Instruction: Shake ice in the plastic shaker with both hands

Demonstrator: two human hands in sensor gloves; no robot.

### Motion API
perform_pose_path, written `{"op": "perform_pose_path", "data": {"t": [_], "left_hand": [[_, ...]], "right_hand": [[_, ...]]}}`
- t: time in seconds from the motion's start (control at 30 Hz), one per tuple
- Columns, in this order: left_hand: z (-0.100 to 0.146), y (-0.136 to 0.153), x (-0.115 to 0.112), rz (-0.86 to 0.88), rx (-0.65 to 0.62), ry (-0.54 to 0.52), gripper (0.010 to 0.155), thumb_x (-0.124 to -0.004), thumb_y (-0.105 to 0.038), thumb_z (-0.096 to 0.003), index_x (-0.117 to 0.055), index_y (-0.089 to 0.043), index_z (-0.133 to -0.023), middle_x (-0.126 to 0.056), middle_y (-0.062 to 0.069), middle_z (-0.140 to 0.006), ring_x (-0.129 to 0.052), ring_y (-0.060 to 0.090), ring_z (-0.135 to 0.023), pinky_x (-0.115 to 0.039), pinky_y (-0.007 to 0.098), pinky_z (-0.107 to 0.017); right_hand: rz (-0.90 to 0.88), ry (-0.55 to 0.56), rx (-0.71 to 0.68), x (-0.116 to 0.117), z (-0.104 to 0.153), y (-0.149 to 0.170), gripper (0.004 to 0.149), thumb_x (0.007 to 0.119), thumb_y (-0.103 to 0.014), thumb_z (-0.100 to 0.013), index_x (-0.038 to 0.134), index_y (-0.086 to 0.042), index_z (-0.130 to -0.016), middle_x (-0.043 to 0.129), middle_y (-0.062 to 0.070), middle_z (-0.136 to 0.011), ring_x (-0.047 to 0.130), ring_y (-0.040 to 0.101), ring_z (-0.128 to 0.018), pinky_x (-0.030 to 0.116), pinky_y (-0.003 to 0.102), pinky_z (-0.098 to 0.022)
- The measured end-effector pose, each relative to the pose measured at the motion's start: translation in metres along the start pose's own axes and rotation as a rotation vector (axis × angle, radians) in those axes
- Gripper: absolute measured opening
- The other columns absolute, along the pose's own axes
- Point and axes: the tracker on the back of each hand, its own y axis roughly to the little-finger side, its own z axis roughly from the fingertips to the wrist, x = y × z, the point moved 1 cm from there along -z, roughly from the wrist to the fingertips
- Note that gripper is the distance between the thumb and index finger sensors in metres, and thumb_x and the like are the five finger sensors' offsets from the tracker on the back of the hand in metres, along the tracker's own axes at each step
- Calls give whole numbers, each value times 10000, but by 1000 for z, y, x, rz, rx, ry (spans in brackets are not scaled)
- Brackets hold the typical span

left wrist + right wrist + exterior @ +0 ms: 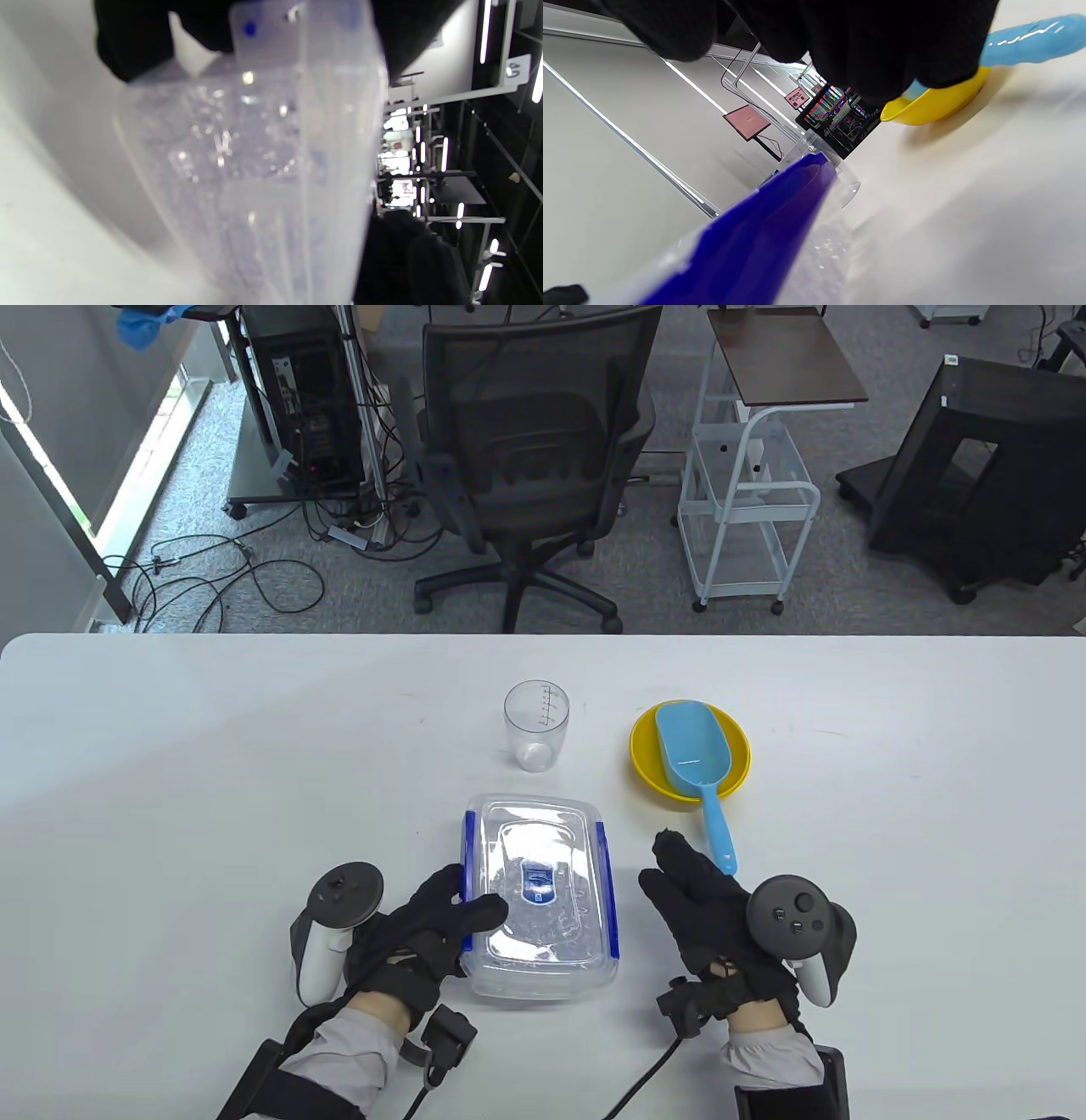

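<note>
Left hand (pixel 424 937) at 7 o'clock on the table (pixel 170 780); thumb laid over the lid of the ice box (pixel 540 899), fingers curled round its left blue latch (pixel 467 891) — gripping the box, lid not yet off; left wrist view shows ice close behind the clear wall (pixel 254 169), blurred.

Box at 6 o'clock, long axis 12-to-6, lying between the hands.

Shaker (pixel 536 725) at 12 o'clock of the box, upright, open-mouthed, looks empty; well apart from both hands, roughly as far from either.

Right hand (pixel 721 916) at 5 o'clock, just beside the box's right latch (pixel 607 891); fingers straight and together, pointing toward 11, holding nothing; contact with the box cannot be told.

Scoop (pixel 697 768) in the bowl (pixel 645 763) at 1 o'clock, handle tip near the right fingertips; judged: right hand takes the scoop.
</note>
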Motion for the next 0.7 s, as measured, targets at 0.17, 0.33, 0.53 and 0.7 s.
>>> {"op": "perform_pose_path", "data": {"t": [0.17,0.33,0.53,0.7], "left_hand": [[-8,9,-5,-48,-12,15,877,-840,-449,-656,-329,-3,-1213,-657,280,-901,-804,279,-587,-789,616,-634],[2,-3,-2,-319,-36,-66,843,-795,-425,-674,-327,41,-1199,-669,324,-950,-838,338,-637,-816,596,-614],[7,0,3,-450,-26,-109,709,-695,-321,-702,-341,44,-1196,-706,379,-999,-880,437,-741,-795,635,-601],[10,6,5,-435,-63,-128,607,-602,-235,-700,-375,34,-1195,-714,380,-1018,-881,452,-780,-793,630,-601]], "right_hand": [[24,-24,-6,3,0,-4,615,795,-403,-529,668,-25,-996,741,326,-947,841,523,-742,763,623,-511],[89,-133,25,19,0,-9,641,808,-405,-527,642,-18,-1010,722,335,-957,828,531,-752,755,628,-516],[212,-307,76,49,3,-17,687,807,-402,-530,571,6,-1029,708,345,-959,827,531,-750,760,623,-512],[254,-428,126,77,6,-14,746,772,-399,-542,422,26,-1045,688,342,-961,830,513,-751,767,605,-513]]}}
